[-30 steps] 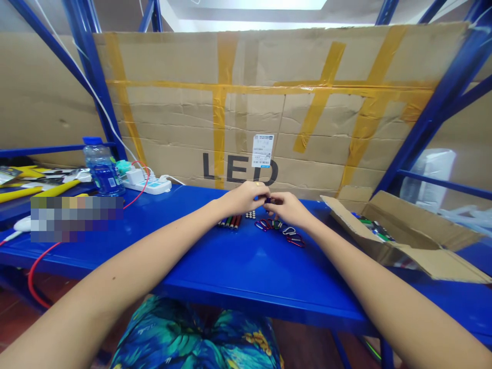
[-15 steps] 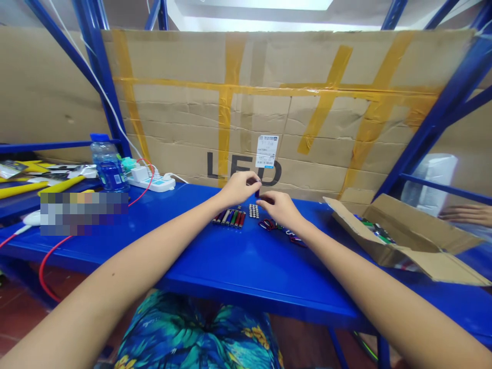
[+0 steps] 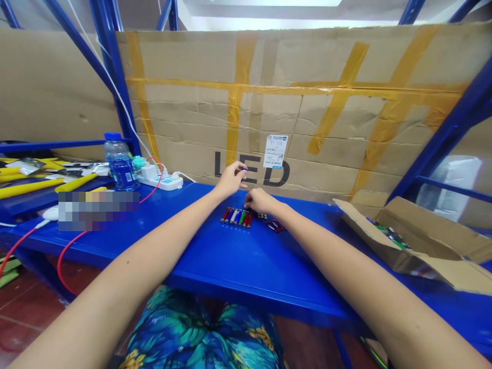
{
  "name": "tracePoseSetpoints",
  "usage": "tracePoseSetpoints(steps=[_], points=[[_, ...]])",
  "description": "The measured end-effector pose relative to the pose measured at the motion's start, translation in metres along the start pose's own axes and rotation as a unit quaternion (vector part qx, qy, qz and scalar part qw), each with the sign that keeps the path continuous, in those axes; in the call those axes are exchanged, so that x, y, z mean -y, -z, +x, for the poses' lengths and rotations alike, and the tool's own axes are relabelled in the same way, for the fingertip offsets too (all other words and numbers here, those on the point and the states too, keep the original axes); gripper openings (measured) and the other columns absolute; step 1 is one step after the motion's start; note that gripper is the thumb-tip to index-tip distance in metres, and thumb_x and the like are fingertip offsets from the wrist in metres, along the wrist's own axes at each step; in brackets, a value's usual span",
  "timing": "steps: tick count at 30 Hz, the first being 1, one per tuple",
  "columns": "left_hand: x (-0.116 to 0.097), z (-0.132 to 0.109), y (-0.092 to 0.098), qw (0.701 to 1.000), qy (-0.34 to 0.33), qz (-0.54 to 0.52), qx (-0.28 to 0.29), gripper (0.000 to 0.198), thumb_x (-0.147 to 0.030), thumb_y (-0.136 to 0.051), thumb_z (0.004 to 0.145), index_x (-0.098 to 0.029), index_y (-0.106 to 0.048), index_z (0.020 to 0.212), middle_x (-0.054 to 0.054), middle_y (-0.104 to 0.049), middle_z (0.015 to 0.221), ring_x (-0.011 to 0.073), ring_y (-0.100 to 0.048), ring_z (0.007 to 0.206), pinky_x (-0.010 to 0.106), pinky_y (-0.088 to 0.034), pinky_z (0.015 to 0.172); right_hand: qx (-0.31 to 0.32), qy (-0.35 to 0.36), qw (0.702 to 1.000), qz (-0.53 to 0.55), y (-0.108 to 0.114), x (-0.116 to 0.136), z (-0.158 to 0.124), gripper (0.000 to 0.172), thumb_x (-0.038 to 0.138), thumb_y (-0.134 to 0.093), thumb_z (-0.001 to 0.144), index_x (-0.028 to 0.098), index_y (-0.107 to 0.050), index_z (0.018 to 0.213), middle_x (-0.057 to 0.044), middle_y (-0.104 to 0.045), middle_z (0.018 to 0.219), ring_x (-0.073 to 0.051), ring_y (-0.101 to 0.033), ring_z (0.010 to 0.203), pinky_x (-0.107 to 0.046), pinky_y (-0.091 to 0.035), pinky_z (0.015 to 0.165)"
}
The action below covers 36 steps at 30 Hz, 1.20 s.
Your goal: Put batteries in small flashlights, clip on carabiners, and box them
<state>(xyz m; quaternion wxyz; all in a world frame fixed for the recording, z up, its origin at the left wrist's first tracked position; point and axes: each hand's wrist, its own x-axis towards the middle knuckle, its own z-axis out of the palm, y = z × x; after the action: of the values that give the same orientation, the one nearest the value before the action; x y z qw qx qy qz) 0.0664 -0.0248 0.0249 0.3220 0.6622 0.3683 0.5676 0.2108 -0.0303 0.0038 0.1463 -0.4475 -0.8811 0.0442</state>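
Note:
My left hand (image 3: pixel 231 178) is raised above the blue table (image 3: pixel 215 256), fingers pinched on a small dark piece I cannot make out. My right hand (image 3: pixel 260 201) rests lower, fingers curled down at the right end of a row of small coloured cylinders (image 3: pixel 237 217) lying side by side. Just right of that row sits a cluster of tiny silver cells (image 3: pixel 262 216), and beyond it coloured carabiner clips (image 3: pixel 275 225), partly hidden by my right wrist.
An open cardboard box (image 3: pixel 415 243) with green items lies at the right. A water bottle (image 3: pixel 120 165), a white power strip (image 3: pixel 160 179) with a red cable and yellow packets stand at the left. Taped cardboard marked LED forms the back wall.
The hands, joined on one small piece a second ago, have parted: the left rose slightly, the right dropped to the row of cylinders. The view shifted, so everything sits further right.

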Motion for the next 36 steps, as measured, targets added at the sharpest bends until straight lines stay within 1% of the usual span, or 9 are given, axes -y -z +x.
tracePoseSetpoints(steps=[2, 5, 8, 10, 13, 18, 26, 30, 36], points=[[-0.002, 0.0, -0.002, 0.999, 0.011, -0.034, 0.008, 0.006, -0.011, -0.053, 0.089, -0.016, -0.053, 0.091, -0.001, -0.053, 0.077, 0.0103, -0.059, 0.074, 0.027, -0.06, 0.063, -0.025, 0.0, 0.999, 0.02, 0.007, -0.004, -0.008, 0.008, 0.012, -0.065, 0.079, 0.016, -0.07, 0.074, -0.009, -0.074, 0.082, -0.02, -0.065, 0.078, -0.028, -0.045, 0.07], [-0.004, -0.002, -0.01, 0.998, 0.02, -0.044, 0.037, 0.009, -0.008, -0.056, 0.086, -0.015, -0.052, 0.09, 0.0, -0.057, 0.076, 0.0103, -0.06, 0.07, 0.029, -0.06, 0.065, -0.143, -0.032, 0.982, 0.121, 0.026, -0.013, -0.036, 0.009, 0.017, -0.061, 0.082, 0.015, -0.065, 0.073, -0.005, -0.07, 0.073, -0.016, -0.062, 0.069, -0.027, -0.046, 0.067], [-0.009, -0.012, -0.021, 0.993, 0.014, -0.012, 0.112, 0.011, -0.006, -0.056, 0.085, -0.014, -0.053, 0.092, 0.003, -0.063, 0.077, 0.012, -0.062, 0.07, 0.027, -0.055, 0.061, -0.234, -0.054, 0.938, 0.249, 0.044, -0.024, -0.074, 0.011, 0.023, -0.054, 0.086, 0.016, -0.058, 0.078, -0.002, -0.065, 0.067, -0.012, -0.056, 0.054, -0.025, -0.045, 0.055], [-0.015, -0.021, -0.029, 0.984, -0.009, 0.021, 0.175, 0.01, -0.009, -0.056, 0.086, -0.014, -0.054, 0.094, 0.004, -0.066, 0.079, 0.0119, -0.062, 0.069, 0.026, -0.052, 0.06, -0.258, -0.062, 0.918, 0.295, 0.05, -0.029, -0.095, 0.012, 0.028, -0.054, 0.086, 0.017, -0.055, 0.08, -0.002, -0.064, 0.067, -0.011, -0.054, 0.05, -0.023, -0.041, 0.048], [-0.023, -0.034, -0.039, 0.967, -0.071, 0.066, 0.237, 0.011, -0.017, -0.059, 0.086, -0.016, -0.057, 0.097, 0.001, -0.064, 0.077, 0.0103, -0.059, 0.065, 0.025, -0.048, 0.062, -0.265, -0.058, 0.904, 0.33, 0.052, -0.031, -0.109, 0.016, 0.034, -0.058, 0.085, 0.019, -0.053, 0.081, -0.001, -0.062, 0.064, -0.01, -0.049, 0.046, -0.022, -0.038, 0.042], [-0.024, -0.042, -0.044, 0.951, -0.119, 0.11, 0.263, 0.014, -0.027, -0.058, 0.088, -0.018, -0.059, 0.098, -0.002, -0.059, 0.074, 0.0095, -0.053, 0.06, 0.024, -0.043, 0.058, -0.255, -0.037, 0.908, 0.33, 0.049, -0.025, -0.105, 0.019, 0.036, -0.059, 0.085, 0.019, -0.053, 0.084, 0.001, -0.059, 0.061, -0.008, -0.048, 0.044, -0.023, -0.04, 0.042], [-0.025, -0.043, -0.043, 0.938, -0.182, 0.141, 0.259, 0.013, -0.028, -0.058, 0.089, -0.018, -0.058, 0.098, 0.0, -0.066, 0.08, 0.0131, -0.059, 0.074, 0.026, -0.045, 0.069, -0.237, -0.047, 0.906, 0.347, 0.044, -0.016, -0.108, 0.021, 0.038, -0.062, 0.082, 0.019, -0.053, 0.081, 0.001, -0.058, 0.061, -0.011, -0.053, 0.047, -0.025, -0.044, 0.044], [-0.031, -0.049, -0.044, 0.928, -0.216, 0.194, 0.233, 0.01, -0.026, -0.059, 0.089, -0.018, -0.057, 0.095, 0.0, -0.065, 0.082, 0.0141, -0.059, 0.077, 0.027, -0.043, 0.071, -0.23, -0.062, 0.901, 0.362, 0.042, -0.018, -0.108, 0.026, 0.041, -0.065, 0.078, 0.018, -0.056, 0.077, -0.001, -0.06, 0.063, -0.011, -0.054, 0.049, -0.024, -0.044, 0.042], [-0.028, -0.054, -0.047, 0.906, -0.249, 0.27, 0.209, 0.007, -0.022, -0.053, 0.091, -0.019, -0.053, 0.098, 0.004, -0.066, 0.091, 0.018, -0.061, 0.084, 0.029, -0.044, 0.074, -0.171, -0.058, 0.938, 0.296, 0.042, -0.025, -0.113, 0.028, 0.039, -0.054, 0.085, 0.016, -0.059, 0.07, -0.004, -0.063, 0.064, -0.012, -0.055, 0.049, -0.025, -0.043, 0.046]])
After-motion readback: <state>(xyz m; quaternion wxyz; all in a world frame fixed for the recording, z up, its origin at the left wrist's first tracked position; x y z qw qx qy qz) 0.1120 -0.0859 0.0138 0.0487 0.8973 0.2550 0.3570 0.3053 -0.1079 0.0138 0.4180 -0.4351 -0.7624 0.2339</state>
